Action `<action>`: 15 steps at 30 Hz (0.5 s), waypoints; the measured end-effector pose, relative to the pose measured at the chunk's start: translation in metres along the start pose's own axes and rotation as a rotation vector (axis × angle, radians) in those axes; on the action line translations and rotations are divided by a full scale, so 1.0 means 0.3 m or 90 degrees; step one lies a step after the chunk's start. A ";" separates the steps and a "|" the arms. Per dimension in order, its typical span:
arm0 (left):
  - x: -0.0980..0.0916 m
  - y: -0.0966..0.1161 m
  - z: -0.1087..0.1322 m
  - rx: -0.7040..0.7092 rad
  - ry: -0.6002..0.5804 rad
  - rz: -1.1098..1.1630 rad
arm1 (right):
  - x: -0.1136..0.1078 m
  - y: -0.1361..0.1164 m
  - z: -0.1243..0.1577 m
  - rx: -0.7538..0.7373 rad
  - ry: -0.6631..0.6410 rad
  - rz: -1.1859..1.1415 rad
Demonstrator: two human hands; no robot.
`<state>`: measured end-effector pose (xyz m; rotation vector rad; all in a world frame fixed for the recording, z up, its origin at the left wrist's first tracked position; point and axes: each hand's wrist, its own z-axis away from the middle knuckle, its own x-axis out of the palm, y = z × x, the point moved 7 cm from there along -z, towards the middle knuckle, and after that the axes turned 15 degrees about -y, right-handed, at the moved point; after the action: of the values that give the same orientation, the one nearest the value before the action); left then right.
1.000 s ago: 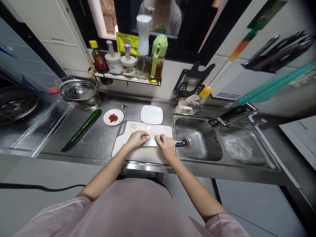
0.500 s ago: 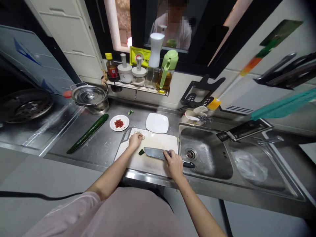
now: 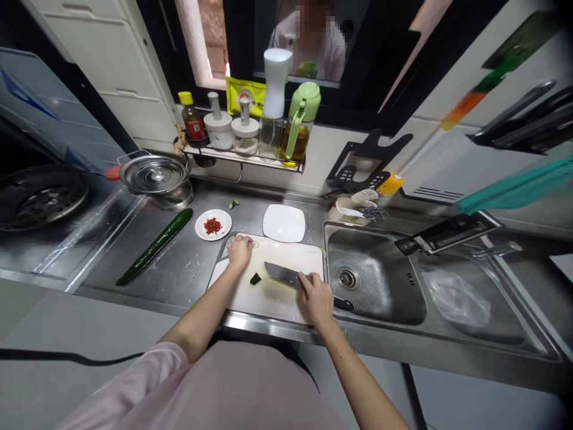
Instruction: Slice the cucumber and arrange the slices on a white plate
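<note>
My right hand [image 3: 317,295] is closed round the black handle of a kitchen knife [image 3: 283,274], whose blade lies over the white cutting board [image 3: 286,254]. A small dark green cucumber end [image 3: 255,279] lies on the board just left of the blade tip. My left hand [image 3: 239,249] rests at the board's far left corner, fingers curled over pale cucumber slices [image 3: 255,243]; whether it grips one is hidden.
A whole cucumber [image 3: 154,245] lies on the steel counter at left. Behind the board sit a small dish of red chilli [image 3: 213,225] and a white square plate [image 3: 284,223]. A sink [image 3: 376,280] is at right, a lidded pot [image 3: 154,176] at back left.
My left hand left the knife blade and moved to the far left corner of the board with the slices. The knife turned slightly, uncovering the green cucumber end.
</note>
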<state>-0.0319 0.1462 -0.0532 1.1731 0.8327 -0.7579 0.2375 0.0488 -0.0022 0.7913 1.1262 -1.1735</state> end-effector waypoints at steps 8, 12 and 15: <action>-0.054 -0.073 0.182 -0.006 0.211 0.242 | 0.025 0.019 -0.044 0.017 -0.038 -0.269; -0.006 -0.023 0.344 0.131 0.135 0.209 | 0.043 -0.004 -0.080 -0.029 -0.088 -0.309; 0.037 0.002 0.420 0.169 0.088 0.118 | 0.061 -0.029 -0.097 -0.054 -0.153 -0.296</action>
<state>-0.0064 0.0230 -0.0406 1.5322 0.7392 -0.6532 0.2218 0.0682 -0.0271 0.3150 1.1804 -1.5480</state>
